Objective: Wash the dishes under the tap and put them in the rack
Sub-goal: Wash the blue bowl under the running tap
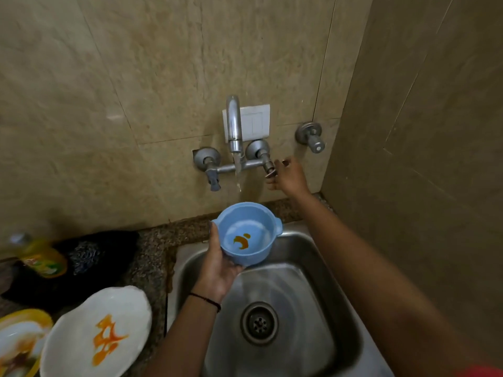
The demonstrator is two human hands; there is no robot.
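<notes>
Sauce (241, 242) smears the floor of the blue bowl (231, 223), gripped by the left hand (217, 265) above the sink's (313, 242) back edge; the right hand (289, 177) pinches the tap handle (270, 170).

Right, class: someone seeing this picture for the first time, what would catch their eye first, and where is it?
Most likely the pale blue bowl with an orange stain inside, held by the left hand over the steel sink below the running tap. Next, the right hand gripping the tap handle on the wall, and the white plate smeared orange on the counter at lower left.
</notes>
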